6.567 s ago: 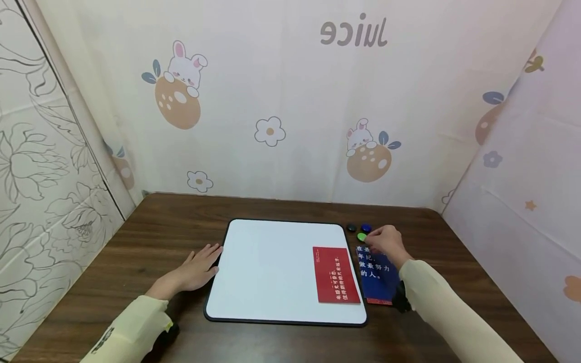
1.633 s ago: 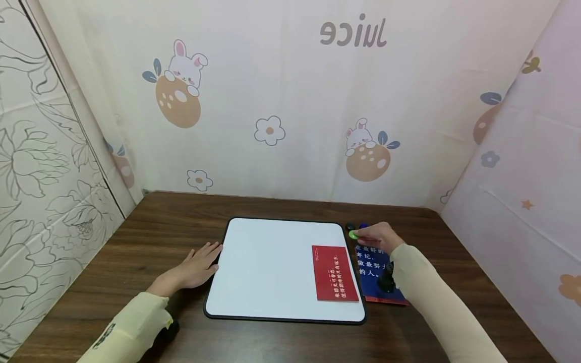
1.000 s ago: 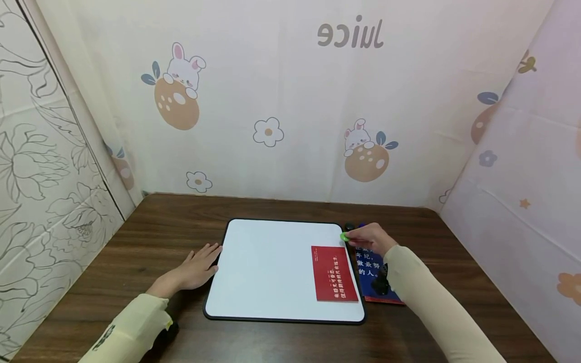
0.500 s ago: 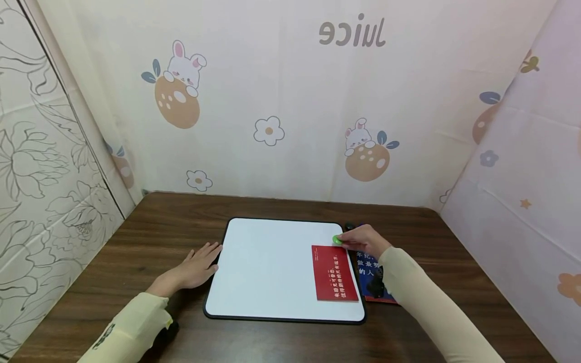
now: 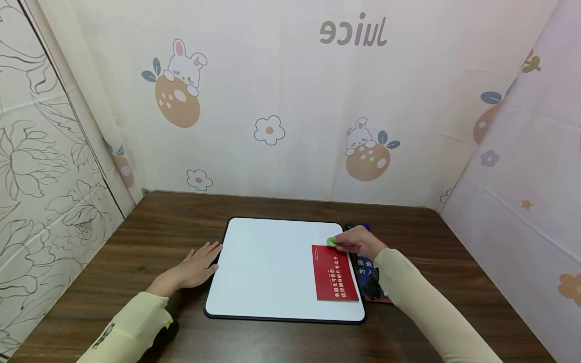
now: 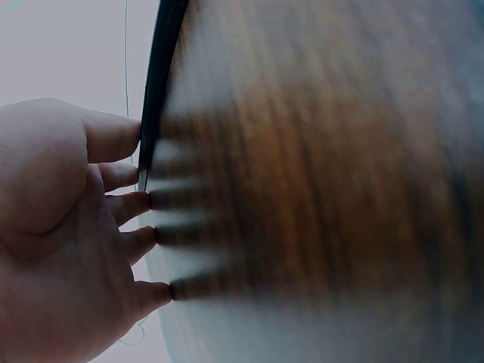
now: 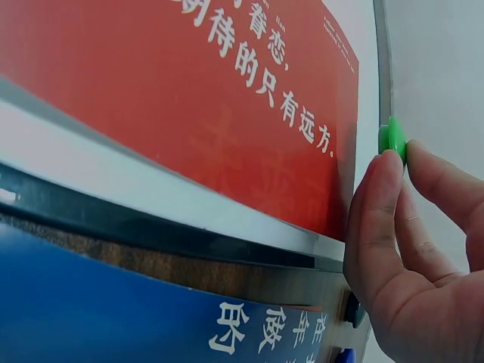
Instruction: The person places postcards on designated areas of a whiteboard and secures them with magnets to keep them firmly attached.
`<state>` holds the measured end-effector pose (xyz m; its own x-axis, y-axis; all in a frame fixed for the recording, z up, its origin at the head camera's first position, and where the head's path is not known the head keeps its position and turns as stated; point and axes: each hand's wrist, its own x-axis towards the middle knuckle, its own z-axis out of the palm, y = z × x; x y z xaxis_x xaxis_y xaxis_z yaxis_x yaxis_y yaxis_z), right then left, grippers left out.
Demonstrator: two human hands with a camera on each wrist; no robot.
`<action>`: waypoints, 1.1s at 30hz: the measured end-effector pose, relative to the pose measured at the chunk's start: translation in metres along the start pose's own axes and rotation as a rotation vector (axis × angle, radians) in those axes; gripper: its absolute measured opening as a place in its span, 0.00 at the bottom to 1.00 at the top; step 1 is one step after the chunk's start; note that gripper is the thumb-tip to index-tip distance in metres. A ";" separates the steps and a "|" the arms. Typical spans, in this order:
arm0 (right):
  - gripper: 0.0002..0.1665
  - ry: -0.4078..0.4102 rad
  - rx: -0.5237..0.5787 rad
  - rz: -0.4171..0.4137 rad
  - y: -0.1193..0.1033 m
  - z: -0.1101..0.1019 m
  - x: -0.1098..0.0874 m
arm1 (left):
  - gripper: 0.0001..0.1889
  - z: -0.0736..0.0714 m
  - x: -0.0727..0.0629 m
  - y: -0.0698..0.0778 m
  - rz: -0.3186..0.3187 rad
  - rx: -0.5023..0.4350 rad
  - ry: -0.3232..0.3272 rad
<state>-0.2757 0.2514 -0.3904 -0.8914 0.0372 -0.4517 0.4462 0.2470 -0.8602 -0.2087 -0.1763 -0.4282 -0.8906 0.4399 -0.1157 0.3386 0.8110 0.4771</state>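
Note:
A whiteboard with a black rim lies on the brown table. My left hand rests beside its left edge, fingers spread and fingertips at the rim; in the left wrist view the hand shows thumb and fingertips touching down. Between thumb and fingers, my right hand pinches a green round magnet. It is over the top edge of a red card, which lies on the board's right side. In the right wrist view the magnet appears held above the card, apart from it.
Right of the board lies a blue card, partly hidden by my right wrist. A black magnet and a blue magnet sit behind my right hand. A patterned curtain hangs behind the table.
My right hand has picked up the green magnet from beside the board and carried it left over the board to the red card's top edge. The left hand has stayed put.

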 end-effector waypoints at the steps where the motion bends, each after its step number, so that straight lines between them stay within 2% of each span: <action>1: 0.18 -0.001 0.001 0.002 0.000 0.001 0.000 | 0.28 0.000 0.000 0.000 0.000 0.001 -0.001; 11: 0.18 0.005 -0.023 0.004 -0.001 0.005 0.002 | 0.29 -0.002 -0.001 0.002 0.005 -0.005 -0.007; 23: 0.15 0.036 -0.127 -0.049 0.001 0.011 0.003 | 0.28 -0.001 0.000 0.000 0.003 0.003 0.000; 33: 0.15 0.056 -0.176 -0.048 0.000 0.017 0.002 | 0.28 -0.001 -0.001 0.000 0.012 0.005 0.003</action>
<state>-0.2764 0.2354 -0.3955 -0.9165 0.0741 -0.3931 0.3867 0.4155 -0.8233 -0.2083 -0.1772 -0.4276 -0.8873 0.4486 -0.1068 0.3510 0.8072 0.4745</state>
